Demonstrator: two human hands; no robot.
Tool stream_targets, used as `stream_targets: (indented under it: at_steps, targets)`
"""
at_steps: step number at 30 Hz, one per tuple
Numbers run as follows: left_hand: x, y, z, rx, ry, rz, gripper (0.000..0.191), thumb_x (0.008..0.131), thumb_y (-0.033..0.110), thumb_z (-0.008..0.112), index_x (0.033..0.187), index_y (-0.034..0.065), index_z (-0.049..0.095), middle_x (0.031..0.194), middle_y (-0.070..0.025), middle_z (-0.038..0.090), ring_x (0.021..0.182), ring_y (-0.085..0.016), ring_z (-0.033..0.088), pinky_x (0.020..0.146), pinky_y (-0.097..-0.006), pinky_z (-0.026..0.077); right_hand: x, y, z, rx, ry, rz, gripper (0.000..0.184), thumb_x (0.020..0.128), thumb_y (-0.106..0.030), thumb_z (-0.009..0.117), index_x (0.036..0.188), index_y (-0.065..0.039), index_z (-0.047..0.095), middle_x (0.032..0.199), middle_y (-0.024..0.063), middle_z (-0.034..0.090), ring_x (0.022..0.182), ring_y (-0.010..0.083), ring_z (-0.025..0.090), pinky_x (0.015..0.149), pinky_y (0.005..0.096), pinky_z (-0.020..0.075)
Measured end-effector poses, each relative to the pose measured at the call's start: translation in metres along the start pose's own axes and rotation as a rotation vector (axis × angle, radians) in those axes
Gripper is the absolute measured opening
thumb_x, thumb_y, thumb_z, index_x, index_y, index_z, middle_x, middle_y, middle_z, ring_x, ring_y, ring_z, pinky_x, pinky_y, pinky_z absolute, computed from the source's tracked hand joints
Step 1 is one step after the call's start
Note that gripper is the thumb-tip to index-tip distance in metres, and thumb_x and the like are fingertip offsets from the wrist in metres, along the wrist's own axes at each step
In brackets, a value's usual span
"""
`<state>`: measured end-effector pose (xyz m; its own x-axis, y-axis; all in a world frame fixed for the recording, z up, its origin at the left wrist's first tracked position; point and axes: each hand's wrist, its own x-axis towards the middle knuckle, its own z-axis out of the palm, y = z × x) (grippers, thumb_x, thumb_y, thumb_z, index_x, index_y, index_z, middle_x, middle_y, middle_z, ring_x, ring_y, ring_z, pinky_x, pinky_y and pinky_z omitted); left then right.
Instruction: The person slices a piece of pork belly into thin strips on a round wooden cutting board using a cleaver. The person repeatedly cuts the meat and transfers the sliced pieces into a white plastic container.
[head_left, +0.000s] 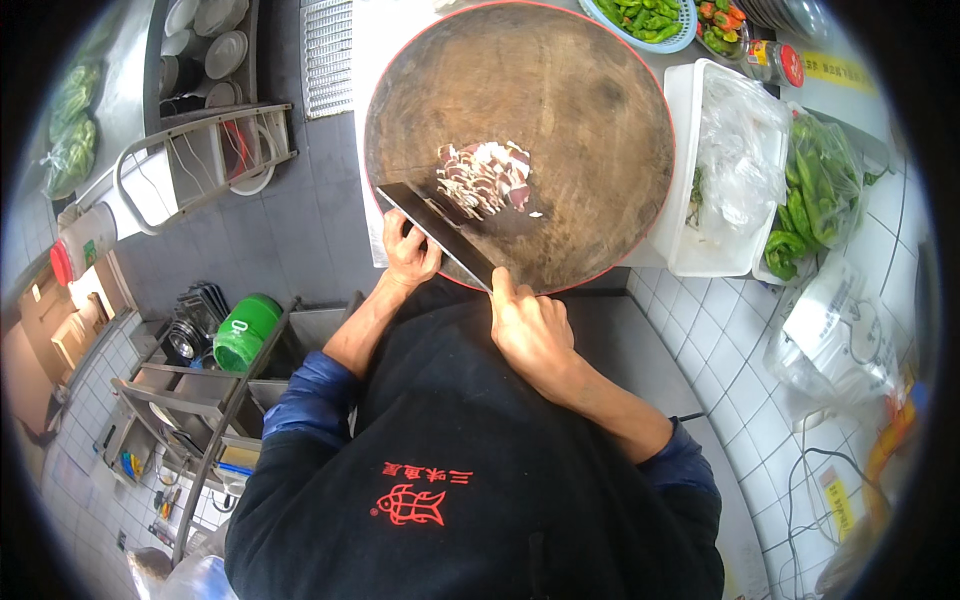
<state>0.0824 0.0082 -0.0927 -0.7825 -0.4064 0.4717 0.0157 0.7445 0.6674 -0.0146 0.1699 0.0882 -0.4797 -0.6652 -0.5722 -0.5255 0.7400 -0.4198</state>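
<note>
A pile of thin meat slices (484, 178), dark red with pale fat, lies on the round wooden chopping block (585, 112). Nearer to me, a dark-bladed cleaver (442, 225) is held aslant over the block's front left part. My right hand (531, 322) grips its handle, which the fingers mostly hide. At the blade's far left end is my left hand (411, 251), its fingers bent against the near side of the blade. Part of those fingers is hidden behind the cleaver, so their hold is unclear. One small pale scrap (535, 214) lies just right of the pile.
Right of the block stands a white plastic tub (682, 225) with clear plastic bags (739, 150). Beside it is a bag of green peppers (817, 184). A blue basket of green peppers (652, 19) sits behind. Metal shelving and a green container (247, 330) are at left.
</note>
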Motion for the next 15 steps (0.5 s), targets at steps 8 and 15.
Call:
stream_targets:
  at_steps: [8, 15]
  targets:
    - [-0.004, -0.003, -0.001, -0.025, -0.009, -0.026, 0.020, 0.067, 0.005, 0.066, 0.086, 0.0032, 0.065, 0.107, -0.0193, 0.059, 0.087, -0.033, 0.056, 0.075, -0.0424, 0.046, 0.029, 0.010, 0.041, -0.001, 0.132, -0.060, 0.019, 0.092, -0.014, 0.061, 0.102, -0.001, 0.052, 0.068, 0.0171, 0.063, 0.056, 0.0376, 0.065, 0.050, 0.0462, 0.0536]
    - [-0.004, -0.002, -0.001, -0.038, -0.002, -0.040, 0.024, 0.068, 0.002, 0.069, 0.092, 0.0030, 0.063, 0.104, -0.0204, 0.058, 0.084, -0.033, 0.055, 0.072, -0.0421, 0.046, 0.042, 0.022, 0.047, 0.070, 0.264, -0.118, 0.017, 0.095, -0.017, 0.061, 0.099, -0.003, 0.054, 0.068, 0.0174, 0.063, 0.056, 0.0385, 0.064, 0.049, 0.0464, 0.0519]
